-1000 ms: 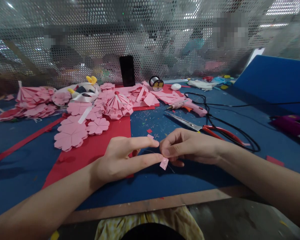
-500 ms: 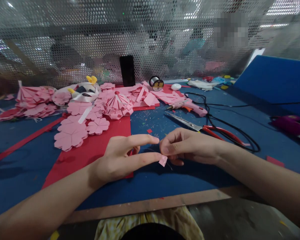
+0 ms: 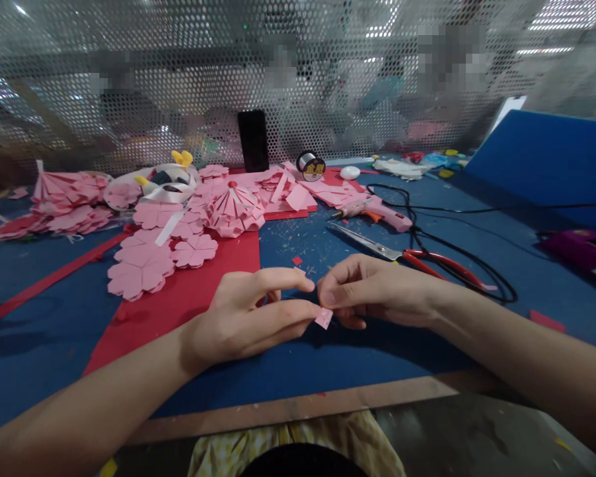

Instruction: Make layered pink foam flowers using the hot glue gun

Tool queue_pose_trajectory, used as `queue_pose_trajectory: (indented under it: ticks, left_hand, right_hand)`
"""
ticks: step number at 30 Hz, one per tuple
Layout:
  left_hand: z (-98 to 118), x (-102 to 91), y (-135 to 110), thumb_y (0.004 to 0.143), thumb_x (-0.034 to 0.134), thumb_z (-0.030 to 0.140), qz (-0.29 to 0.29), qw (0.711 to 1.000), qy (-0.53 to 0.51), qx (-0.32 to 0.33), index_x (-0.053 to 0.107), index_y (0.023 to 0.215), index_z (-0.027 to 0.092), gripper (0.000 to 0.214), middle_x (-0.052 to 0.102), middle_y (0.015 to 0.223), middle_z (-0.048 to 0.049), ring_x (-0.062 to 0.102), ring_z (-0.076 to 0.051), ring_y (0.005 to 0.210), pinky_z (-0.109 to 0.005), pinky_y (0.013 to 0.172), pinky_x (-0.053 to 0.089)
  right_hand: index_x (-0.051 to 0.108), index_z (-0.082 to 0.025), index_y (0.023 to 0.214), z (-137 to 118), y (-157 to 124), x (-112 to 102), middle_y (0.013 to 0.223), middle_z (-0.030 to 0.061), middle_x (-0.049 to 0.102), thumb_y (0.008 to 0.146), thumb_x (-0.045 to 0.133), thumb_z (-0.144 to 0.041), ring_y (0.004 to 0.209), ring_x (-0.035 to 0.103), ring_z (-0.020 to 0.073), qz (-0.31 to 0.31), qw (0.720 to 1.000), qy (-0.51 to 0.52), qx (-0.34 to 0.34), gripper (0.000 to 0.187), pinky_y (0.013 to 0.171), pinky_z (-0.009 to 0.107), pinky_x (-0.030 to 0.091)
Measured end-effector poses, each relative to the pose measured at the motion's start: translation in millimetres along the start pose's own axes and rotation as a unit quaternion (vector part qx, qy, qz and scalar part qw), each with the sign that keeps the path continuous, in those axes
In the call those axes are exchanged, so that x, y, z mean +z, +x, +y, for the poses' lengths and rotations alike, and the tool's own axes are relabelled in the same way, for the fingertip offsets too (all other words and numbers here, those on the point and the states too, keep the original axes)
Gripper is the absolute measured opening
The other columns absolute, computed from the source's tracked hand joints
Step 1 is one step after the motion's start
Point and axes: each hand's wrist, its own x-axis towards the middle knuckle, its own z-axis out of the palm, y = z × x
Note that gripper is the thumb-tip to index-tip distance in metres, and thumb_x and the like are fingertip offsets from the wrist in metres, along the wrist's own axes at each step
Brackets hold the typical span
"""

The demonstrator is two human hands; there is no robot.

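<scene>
Your left hand (image 3: pixel 228 319) is shifting its lower fingers since a moment ago, while the pink scrap (image 3: pixel 324 318) is staying at your fingertips, so the fine handling is apparently continuing. Your right hand (image 3: pixel 377 289) is pinching its upper edge; the left grip I'm not discerning. Behind, a spool (image 3: pixel 310 166) is carrying line.

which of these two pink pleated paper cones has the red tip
The right cone, nearer the black phone; the left cone shows a pale tip.
</scene>
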Motion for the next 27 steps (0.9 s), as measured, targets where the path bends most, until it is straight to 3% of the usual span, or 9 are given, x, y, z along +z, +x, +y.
queue_pose_trajectory:
  ticks: [10, 15, 19, 21, 22, 25, 27]
  left_hand:
    - [4, -5.1, 5, 0.095, 0.059, 0.02, -0.04, 0.997, -0.037, -0.045, 0.067, 0.102, 0.019, 0.011, 0.06, 0.104, -0.0036, 0.059, -0.008, 0.07, -0.02, 0.066, 0.054]
    - [5, -12.4, 3, 0.095, 0.057, 0.014, -0.056, 0.994, -0.064, -0.073, 0.067, 0.107, 0.021, 0.017, 0.062, 0.107, -0.005, 0.062, -0.009, 0.078, -0.02, 0.067, 0.05]
    - [4, -14.8, 1, 0.093, 0.059, 0.012, -0.029, 0.969, -0.169, -0.179, 0.068, 0.1, 0.021, 0.014, 0.066, 0.103, -0.0044, 0.063, -0.011, 0.088, -0.019, 0.073, 0.048]
    - [3, -14.7, -1, 0.093, 0.061, 0.019, -0.013, 0.936, -0.218, -0.276, 0.069, 0.094, 0.023, 0.009, 0.067, 0.096, -0.0021, 0.061, -0.01, 0.079, -0.019, 0.067, 0.046]
    - [2, -14.6, -1, 0.093, 0.062, 0.024, -0.013, 0.913, -0.235, -0.332, 0.069, 0.091, 0.023, 0.008, 0.068, 0.093, -0.0013, 0.06, -0.01, 0.075, -0.02, 0.065, 0.044]
    - [-3, -14.7, -1, 0.091, 0.064, 0.04, -0.019, 0.828, -0.267, -0.492, 0.07, 0.089, 0.024, 0.017, 0.066, 0.084, -0.0007, 0.052, -0.011, 0.066, -0.022, 0.058, 0.038]
    - [-9, -14.9, 2, 0.088, 0.065, 0.047, -0.011, 0.771, -0.291, -0.567, 0.069, 0.092, 0.023, 0.025, 0.062, 0.078, 0.0001, 0.044, -0.01, 0.058, -0.023, 0.052, 0.031]
  right_hand:
    - [0.074, -0.01, 0.074, 1, 4, -5, 0.06, -0.0001, 0.06, 0.072, 0.081, -0.036, 0.05, 0.052, 0.0061, -0.001, 1.0, 0.014, 0.009, 0.026, 0.047, 0.019, 0.038]
    - [0.074, -0.011, 0.075, 2, 7, -9, 0.06, -0.0003, 0.059, 0.075, 0.078, -0.039, 0.049, 0.052, 0.0062, 0.046, 0.999, -0.009, -0.01, 0.028, 0.048, 0.02, 0.037]
    - [0.074, -0.014, 0.078, -11, 9, -18, 0.062, -0.0003, 0.059, 0.076, 0.075, -0.047, 0.052, 0.052, 0.0084, 0.106, 0.986, -0.122, -0.035, 0.033, 0.049, 0.022, 0.039]
    - [0.075, -0.016, 0.079, -24, 14, -25, 0.064, 0.0008, 0.061, 0.08, 0.07, -0.047, 0.055, 0.053, 0.0101, 0.142, 0.952, -0.262, -0.066, 0.032, 0.052, 0.024, 0.04]
    - [0.075, -0.017, 0.079, -33, 18, -28, 0.067, 0.0018, 0.064, 0.081, 0.068, -0.045, 0.058, 0.054, 0.0113, 0.168, 0.918, -0.348, -0.092, 0.029, 0.054, 0.025, 0.04]
    - [0.074, -0.018, 0.08, -60, 41, -40, 0.076, 0.0047, 0.07, 0.084, 0.063, -0.033, 0.067, 0.059, 0.0148, 0.232, 0.778, -0.556, -0.181, 0.019, 0.063, 0.028, 0.042]
    - [0.073, -0.017, 0.081, -78, 65, -46, 0.078, 0.0057, 0.072, 0.086, 0.059, -0.028, 0.069, 0.061, 0.0153, 0.217, 0.731, -0.605, -0.228, 0.019, 0.066, 0.029, 0.043]
